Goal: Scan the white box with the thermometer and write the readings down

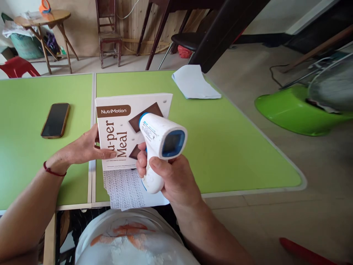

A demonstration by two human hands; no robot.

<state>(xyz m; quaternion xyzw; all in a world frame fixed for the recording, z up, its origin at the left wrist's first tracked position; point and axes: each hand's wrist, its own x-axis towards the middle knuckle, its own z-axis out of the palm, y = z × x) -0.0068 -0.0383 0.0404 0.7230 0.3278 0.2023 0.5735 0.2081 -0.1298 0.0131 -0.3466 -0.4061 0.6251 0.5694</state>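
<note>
My left hand (pixel 86 147) grips the left edge of a white and brown NutriMotion box (pixel 116 130), its thumb lying across the front. The box stands tilted over the green table. In my right hand (pixel 171 169) is a white and blue infrared thermometer (pixel 158 143), with the fingers wrapped round its handle. Its dark screen faces me and its front end is at the box, covering part of the printed front. Whether the two touch I cannot tell. Sheets of handwritten paper (pixel 127 189) lie below the box at the table's near edge.
A smartphone (pixel 56 120) lies on the left part of the green table (pixel 234 154). Folded white paper (pixel 195 82) rests at the far edge. Beyond are a small wooden chair (pixel 110 38), a round wooden table (pixel 59 16) and a bright green plastic object (pixel 292 110) on the right.
</note>
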